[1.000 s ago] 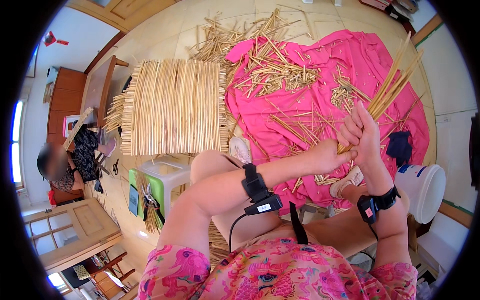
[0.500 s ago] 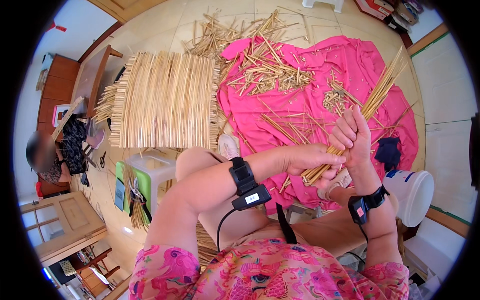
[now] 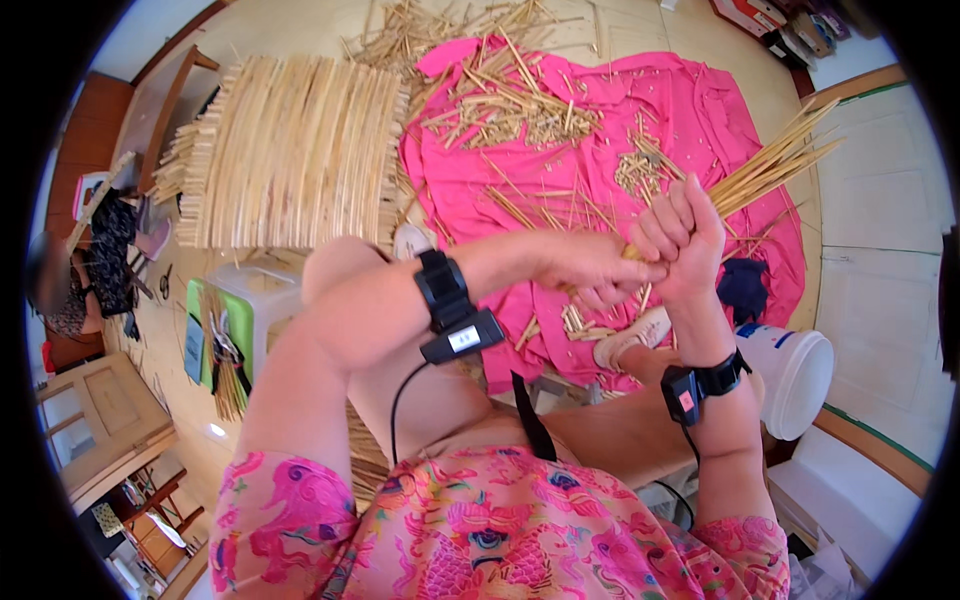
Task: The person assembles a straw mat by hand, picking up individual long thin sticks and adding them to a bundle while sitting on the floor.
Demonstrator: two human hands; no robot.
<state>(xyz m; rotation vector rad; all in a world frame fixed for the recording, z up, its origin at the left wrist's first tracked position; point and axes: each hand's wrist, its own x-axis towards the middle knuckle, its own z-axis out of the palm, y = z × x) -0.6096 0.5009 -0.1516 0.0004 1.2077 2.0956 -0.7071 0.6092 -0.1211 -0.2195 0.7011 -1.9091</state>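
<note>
A bundle of straw-coloured stalks [image 3: 775, 165] slants up to the right, its far ends fanned out. My right hand [image 3: 682, 238] is closed in a fist around the bundle. Pressed against it from the left is my left hand [image 3: 600, 268], its fingers curled round the near part of the stalks; the near ends are mostly hidden by it. Beneath the hands lies a pink cloth [image 3: 560, 210], strewn with loose stalks and a heap of short cut pieces [image 3: 535, 115].
A mat of stalks laid side by side [image 3: 290, 155] is at left. Near my left knee, a green-topped stool [image 3: 205, 300] bears pliers [image 3: 225, 345] and thin stalks. A white bucket [image 3: 795, 380] stands at right, by a dark blue cloth [image 3: 742, 288]. Another person [image 3: 70, 300] sits far left.
The bundle has tipped further to the right, and its far ends spread more. Its near ends, which showed below my left hand, are now mostly covered. The whole view has shifted slightly.
</note>
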